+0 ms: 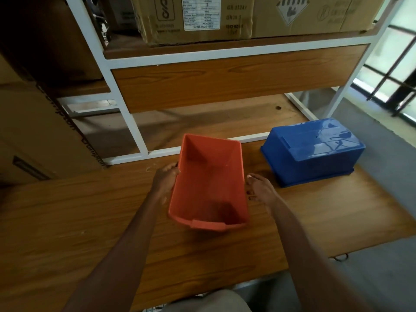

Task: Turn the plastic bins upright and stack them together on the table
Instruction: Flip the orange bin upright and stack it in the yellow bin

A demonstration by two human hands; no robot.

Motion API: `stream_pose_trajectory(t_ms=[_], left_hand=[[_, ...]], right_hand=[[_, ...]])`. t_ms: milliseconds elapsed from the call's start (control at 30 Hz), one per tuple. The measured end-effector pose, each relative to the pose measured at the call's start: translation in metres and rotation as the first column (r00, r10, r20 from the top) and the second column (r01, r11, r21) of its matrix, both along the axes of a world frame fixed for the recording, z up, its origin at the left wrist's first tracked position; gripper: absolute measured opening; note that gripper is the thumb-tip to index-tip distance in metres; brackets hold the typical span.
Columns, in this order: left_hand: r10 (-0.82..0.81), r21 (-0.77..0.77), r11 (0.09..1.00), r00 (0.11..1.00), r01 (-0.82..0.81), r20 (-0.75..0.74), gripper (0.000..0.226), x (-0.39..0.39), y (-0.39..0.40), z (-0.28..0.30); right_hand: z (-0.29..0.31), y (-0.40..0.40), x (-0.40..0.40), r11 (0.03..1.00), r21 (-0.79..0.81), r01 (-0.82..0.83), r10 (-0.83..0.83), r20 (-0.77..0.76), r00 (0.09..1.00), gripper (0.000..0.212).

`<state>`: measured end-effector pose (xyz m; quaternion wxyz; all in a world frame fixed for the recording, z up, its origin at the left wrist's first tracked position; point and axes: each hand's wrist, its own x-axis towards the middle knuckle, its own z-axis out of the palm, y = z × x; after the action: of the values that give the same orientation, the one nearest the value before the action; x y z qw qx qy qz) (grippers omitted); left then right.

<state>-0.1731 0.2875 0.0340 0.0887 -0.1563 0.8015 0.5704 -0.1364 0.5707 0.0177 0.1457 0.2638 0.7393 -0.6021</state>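
Note:
An orange plastic bin stands upright, its mouth facing up, in the middle of the wooden table. My left hand grips its left rim, fingers curled over the edge. My right hand sits just beside the bin's right wall with its fingers apart, touching or nearly touching; I cannot tell which. A blue plastic bin lies upside down, bottom up, on the table to the right of the orange one, a short gap between them.
A white metal shelf frame with wooden boards rises behind the table. Cardboard boxes fill its upper shelf, and a large box stands at the left. The table's right edge drops to grey floor.

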Motion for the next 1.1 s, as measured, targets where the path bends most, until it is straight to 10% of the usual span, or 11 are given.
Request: stream_pose_trajectory(t_ms=[767, 1100], left_hand=[[0.009, 0.116, 0.993, 0.999, -0.014, 0.04, 0.023, 0.038, -0.018, -0.001], [0.355, 0.222, 0.907, 0.933, -0.359, 0.06, 0.029, 0.116, -0.045, -0.001]], right_hand=[[0.012, -0.025, 0.017, 0.998, -0.062, 0.034, -0.039, -0.088, 0.995, 0.027], [0.023, -0.049, 0.022, 0.962, -0.04, -0.271, 0.263, -0.14, 0.955, 0.028]])
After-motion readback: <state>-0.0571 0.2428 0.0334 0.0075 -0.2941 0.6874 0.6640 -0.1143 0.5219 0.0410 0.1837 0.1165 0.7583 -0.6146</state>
